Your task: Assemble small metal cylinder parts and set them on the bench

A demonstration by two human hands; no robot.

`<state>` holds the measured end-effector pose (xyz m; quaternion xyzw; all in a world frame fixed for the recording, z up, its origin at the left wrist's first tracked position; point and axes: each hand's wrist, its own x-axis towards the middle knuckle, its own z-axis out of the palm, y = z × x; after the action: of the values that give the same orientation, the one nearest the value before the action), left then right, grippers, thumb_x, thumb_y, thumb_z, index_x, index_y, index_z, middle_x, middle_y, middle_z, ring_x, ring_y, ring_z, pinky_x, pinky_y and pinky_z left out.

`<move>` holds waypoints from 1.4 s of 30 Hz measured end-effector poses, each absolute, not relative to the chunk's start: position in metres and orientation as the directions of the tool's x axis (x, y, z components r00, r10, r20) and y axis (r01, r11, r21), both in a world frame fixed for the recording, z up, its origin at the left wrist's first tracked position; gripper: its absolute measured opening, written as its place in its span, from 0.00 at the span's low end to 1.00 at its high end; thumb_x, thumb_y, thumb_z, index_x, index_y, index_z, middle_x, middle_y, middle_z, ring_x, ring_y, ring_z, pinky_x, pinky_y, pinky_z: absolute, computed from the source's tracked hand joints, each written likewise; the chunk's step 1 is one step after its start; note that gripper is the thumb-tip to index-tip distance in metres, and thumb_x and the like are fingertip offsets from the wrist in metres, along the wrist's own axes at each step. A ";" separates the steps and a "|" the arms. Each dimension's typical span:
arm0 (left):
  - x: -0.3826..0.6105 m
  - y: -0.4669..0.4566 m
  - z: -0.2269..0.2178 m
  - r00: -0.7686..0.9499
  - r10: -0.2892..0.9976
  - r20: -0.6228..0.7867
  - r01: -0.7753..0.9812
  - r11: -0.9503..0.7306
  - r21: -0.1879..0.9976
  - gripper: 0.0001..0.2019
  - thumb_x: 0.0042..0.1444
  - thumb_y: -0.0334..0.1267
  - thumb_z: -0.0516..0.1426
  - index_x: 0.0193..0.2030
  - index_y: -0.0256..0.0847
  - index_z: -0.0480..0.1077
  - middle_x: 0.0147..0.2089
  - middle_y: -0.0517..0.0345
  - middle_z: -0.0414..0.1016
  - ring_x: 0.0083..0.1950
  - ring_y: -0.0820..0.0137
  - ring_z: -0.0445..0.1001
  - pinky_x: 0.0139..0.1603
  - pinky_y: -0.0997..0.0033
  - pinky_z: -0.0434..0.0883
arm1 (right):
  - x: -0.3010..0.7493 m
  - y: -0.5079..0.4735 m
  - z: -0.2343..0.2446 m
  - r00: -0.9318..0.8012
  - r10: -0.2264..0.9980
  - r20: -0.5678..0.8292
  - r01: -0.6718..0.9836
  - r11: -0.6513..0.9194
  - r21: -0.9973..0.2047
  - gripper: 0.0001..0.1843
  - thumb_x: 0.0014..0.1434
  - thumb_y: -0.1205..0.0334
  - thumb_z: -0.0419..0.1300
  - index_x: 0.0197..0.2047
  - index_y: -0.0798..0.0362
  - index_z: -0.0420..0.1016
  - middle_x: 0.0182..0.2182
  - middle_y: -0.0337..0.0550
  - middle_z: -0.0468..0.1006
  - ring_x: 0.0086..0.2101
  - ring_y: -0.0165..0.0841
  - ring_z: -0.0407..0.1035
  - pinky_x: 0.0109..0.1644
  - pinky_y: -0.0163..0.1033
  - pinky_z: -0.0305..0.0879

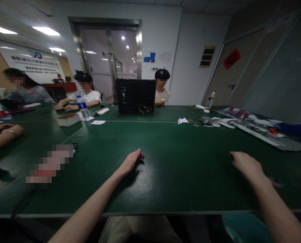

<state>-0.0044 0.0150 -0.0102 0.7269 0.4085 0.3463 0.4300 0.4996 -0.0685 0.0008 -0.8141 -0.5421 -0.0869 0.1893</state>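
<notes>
My left hand [133,160] is held just over or on the green table [170,141], near the middle. Its fingers are curled together, and no object shows in them. Farther to the right, my right hand [247,166] rests on the same table, closed into a loose fist with its back toward me. The undersides of its fingers are hidden, and nothing sticks out of it. Beside my right wrist lies a small round ring-like object [277,182], partly covered by the forearm. Neither hand touches any other thing that I can see.
A black computer case [136,96] stands at the far edge. Left are a water bottle [82,108], an open box [68,119] and a blurred flat item [51,163]. A cluttered board [274,133] lies at right. Several people sit around; a person's arms [3,135] rest at left.
</notes>
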 end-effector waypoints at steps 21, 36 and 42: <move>-0.006 0.007 -0.001 0.441 0.880 0.178 0.315 -0.337 0.887 0.28 0.61 0.56 0.38 0.33 0.38 0.70 0.33 0.55 0.71 0.37 0.67 0.67 0.43 0.68 0.63 | 0.202 -0.024 0.025 -0.652 0.719 0.238 0.399 0.593 -0.700 0.22 0.48 0.71 0.60 0.49 0.54 0.69 0.39 0.42 0.76 0.37 0.31 0.70 0.42 0.35 0.66; -0.001 -0.002 0.011 0.481 0.846 0.231 0.523 -0.488 0.699 0.17 0.62 0.47 0.44 0.32 0.39 0.67 0.32 0.57 0.69 0.36 0.68 0.66 0.38 0.73 0.63 | 0.196 -0.026 -0.002 -0.618 0.717 0.323 0.420 0.649 -0.635 0.18 0.46 0.70 0.62 0.43 0.55 0.73 0.39 0.42 0.75 0.39 0.33 0.69 0.44 0.36 0.63; -0.001 -0.004 0.010 0.508 0.807 0.301 0.569 -0.577 0.586 0.12 0.61 0.41 0.48 0.33 0.39 0.67 0.32 0.57 0.69 0.35 0.69 0.66 0.36 0.73 0.62 | 0.196 -0.025 -0.006 -0.612 0.714 0.341 0.419 0.658 -0.625 0.16 0.47 0.69 0.62 0.42 0.56 0.73 0.36 0.42 0.75 0.37 0.32 0.69 0.42 0.35 0.63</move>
<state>-0.0006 -0.0035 0.0098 0.8422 0.4083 0.2814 0.2117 0.1960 -0.0248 -0.0055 -0.3286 -0.8620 0.2510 0.2932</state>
